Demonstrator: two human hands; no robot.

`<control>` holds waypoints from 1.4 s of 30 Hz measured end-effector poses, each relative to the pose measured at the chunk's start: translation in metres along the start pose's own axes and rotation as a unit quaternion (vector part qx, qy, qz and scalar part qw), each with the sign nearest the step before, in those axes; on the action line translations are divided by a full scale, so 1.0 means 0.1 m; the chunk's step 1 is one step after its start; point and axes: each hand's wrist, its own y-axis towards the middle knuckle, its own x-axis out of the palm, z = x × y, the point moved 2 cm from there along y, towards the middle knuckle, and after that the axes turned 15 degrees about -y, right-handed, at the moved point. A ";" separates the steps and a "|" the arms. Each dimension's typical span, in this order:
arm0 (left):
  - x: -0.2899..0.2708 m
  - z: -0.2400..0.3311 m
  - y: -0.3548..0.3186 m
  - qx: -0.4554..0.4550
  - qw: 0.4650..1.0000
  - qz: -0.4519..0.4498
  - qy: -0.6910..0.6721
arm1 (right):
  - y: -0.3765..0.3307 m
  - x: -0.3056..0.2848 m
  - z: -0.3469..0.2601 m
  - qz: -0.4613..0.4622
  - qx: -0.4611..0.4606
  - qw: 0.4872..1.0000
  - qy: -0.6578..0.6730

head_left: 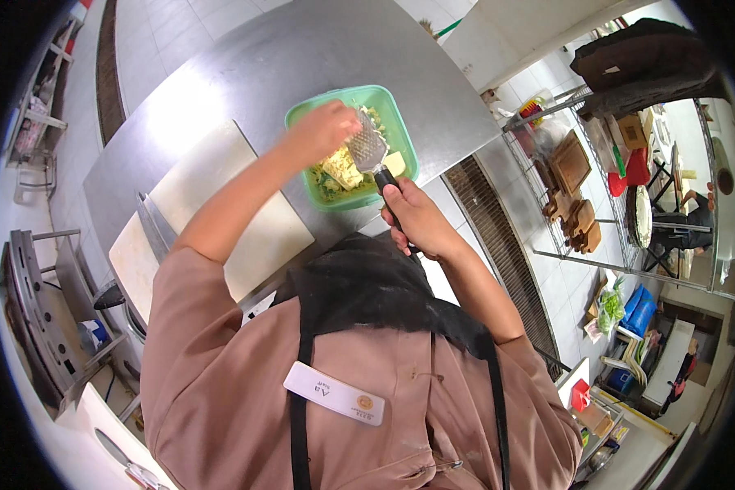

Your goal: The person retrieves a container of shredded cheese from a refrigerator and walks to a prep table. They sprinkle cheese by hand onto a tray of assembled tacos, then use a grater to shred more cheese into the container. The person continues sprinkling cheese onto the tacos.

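My right hand is wrapped round the black handle of a flat metal hand grater, which slants over a mint-green plastic tub. My left hand is closed beside the grater's upper part, its fingers curled and slightly blurred. Whatever it pinches is hidden. Inside the tub lie a large pale-yellow chunk, a smaller smooth yellow block under the grater's right side, and green and yellow shreds.
The tub stands on a steel table. White cutting boards lie to the left, with a knife on them. A floor grate runs at the right, beside a wire rack holding wooden boards.
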 end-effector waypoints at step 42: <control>0.03 0.11 -0.08 0.012 0.999 0.036 -0.021 | -0.07 -0.03 -0.08 -0.040 0.008 0.998 0.043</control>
